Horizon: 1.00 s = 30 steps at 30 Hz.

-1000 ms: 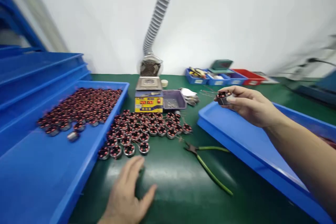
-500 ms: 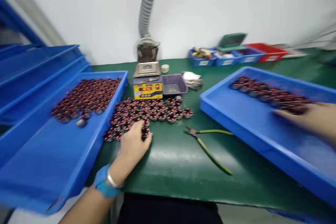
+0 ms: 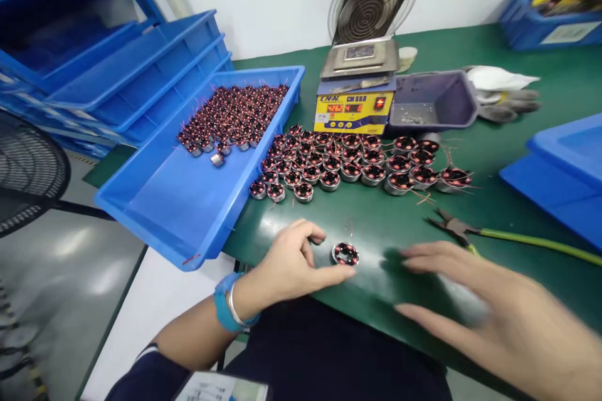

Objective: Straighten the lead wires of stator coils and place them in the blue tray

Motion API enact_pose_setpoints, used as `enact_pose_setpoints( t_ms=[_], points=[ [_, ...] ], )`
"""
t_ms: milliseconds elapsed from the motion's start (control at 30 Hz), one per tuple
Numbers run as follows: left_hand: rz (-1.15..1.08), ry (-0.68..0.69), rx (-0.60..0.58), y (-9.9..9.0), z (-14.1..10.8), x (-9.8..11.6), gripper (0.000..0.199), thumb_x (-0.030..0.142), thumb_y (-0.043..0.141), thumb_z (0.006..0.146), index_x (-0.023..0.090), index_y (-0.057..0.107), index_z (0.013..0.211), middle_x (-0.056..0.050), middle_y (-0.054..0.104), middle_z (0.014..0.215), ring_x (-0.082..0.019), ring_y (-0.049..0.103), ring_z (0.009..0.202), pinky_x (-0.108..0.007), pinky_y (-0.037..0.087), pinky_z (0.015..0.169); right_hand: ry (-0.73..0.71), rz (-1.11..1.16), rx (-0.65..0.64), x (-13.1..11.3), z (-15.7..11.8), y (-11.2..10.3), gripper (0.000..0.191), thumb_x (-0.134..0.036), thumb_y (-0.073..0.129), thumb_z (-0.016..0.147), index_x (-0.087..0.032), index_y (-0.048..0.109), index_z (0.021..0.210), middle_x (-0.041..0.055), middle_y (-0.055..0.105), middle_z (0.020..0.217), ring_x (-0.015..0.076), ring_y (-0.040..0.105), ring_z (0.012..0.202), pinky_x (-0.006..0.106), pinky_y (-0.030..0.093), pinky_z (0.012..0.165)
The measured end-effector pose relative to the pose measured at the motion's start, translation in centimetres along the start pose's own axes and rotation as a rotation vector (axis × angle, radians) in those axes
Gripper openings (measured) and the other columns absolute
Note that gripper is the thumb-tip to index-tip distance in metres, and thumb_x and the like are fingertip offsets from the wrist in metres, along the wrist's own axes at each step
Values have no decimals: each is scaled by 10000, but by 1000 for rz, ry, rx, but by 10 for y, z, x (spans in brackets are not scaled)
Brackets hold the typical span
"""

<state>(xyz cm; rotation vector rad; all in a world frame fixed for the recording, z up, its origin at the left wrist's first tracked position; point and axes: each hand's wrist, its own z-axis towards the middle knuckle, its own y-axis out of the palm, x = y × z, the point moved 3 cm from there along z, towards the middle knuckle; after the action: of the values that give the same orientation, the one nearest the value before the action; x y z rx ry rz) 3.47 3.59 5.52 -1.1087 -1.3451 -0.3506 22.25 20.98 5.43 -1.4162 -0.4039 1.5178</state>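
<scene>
A single copper-wound motor stator (image 3: 345,255), a metal ring with black and copper windings, rests on the green bench close to the front edge. My left hand (image 3: 296,260) is just left of it, fingers bent and apart, thumb stretched along the stator's near side; whether the thumb touches it I cannot tell. To the right, my right hand (image 3: 475,301) is open over the bench, slightly blurred, with nothing between thumb and fingers. Beyond both hands sit rows of stators (image 3: 332,163) with thin loose wire ends.
At left, a blue tray (image 3: 164,200) holds many more stators. A yellow soldering pot unit (image 3: 350,111) stands behind the rows, with a purple bin (image 3: 433,100) beside it. Green-handled cutters (image 3: 517,237) lie near my right hand. Another blue tray (image 3: 569,156) is at right.
My left hand has come from the rows toward the bench's front edge, where one stator now sits apart. My right hand has left the right tray. The view has turned left and downward.
</scene>
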Motion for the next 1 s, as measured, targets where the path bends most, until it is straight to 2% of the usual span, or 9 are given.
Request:
enact_pose_setpoints(
  t_ms=[100,233,400,500,600,667,733,833,1000],
  points=[
    [-115,-169,-208,0,20,7,561,602,861,628,126,682,865,71,504,575,-82,431,517,-237,314,506,-81,67,-138,-23,27,33,370,-575,693,852,-215,695,937,91,703,958,218,696,787,347,583,700],
    [-210,-164,-302,8,42,10,511,539,888,621,114,709,840,53,548,544,-86,453,527,-225,319,502,-118,31,-40,-35,43,49,337,-523,636,911,-191,685,887,74,697,865,211,681,741,340,525,652],
    [-458,-156,-337,21,50,10,461,515,891,611,115,665,654,-5,632,594,-94,533,555,-225,416,546,-191,22,52,-35,38,49,331,-486,547,986,-211,731,989,66,721,912,197,696,788,338,484,707],
    [-591,-107,-214,18,59,16,492,529,908,574,132,618,600,41,558,498,-56,460,462,-197,363,477,-203,38,56,-35,37,49,270,-435,565,976,-222,729,972,51,726,910,182,695,783,337,467,717],
    [-710,-30,87,1,69,23,459,516,880,612,155,599,650,97,459,449,-25,358,384,-177,252,408,-192,63,65,-33,39,48,237,-435,614,943,-223,721,933,47,732,891,182,701,766,348,469,714],
    [-725,-23,202,-10,67,25,412,474,857,644,159,596,697,91,491,497,-24,382,390,-172,235,398,-135,111,50,-30,40,47,301,-512,685,885,-221,716,953,52,741,878,198,706,760,364,496,722],
    [-656,-79,141,-14,59,26,359,384,860,639,149,612,752,70,560,573,-25,419,409,-170,243,396,-32,214,29,-25,43,44,434,-584,738,820,-210,702,1038,61,754,882,207,708,745,377,539,734],
    [-532,-202,-100,-6,44,23,269,218,823,636,126,643,813,40,632,656,-29,467,437,-169,293,418,131,471,-24,-22,52,42,533,-555,709,847,-167,628,1204,74,764,880,185,697,686,355,586,717],
    [-493,-298,-280,13,44,18,118,69,668,717,140,583,674,79,518,471,-45,467,426,-162,355,465,174,678,-90,-27,66,46,483,-346,630,883,-120,542,1300,19,701,725,137,648,586,263,576,619]
  ],
)
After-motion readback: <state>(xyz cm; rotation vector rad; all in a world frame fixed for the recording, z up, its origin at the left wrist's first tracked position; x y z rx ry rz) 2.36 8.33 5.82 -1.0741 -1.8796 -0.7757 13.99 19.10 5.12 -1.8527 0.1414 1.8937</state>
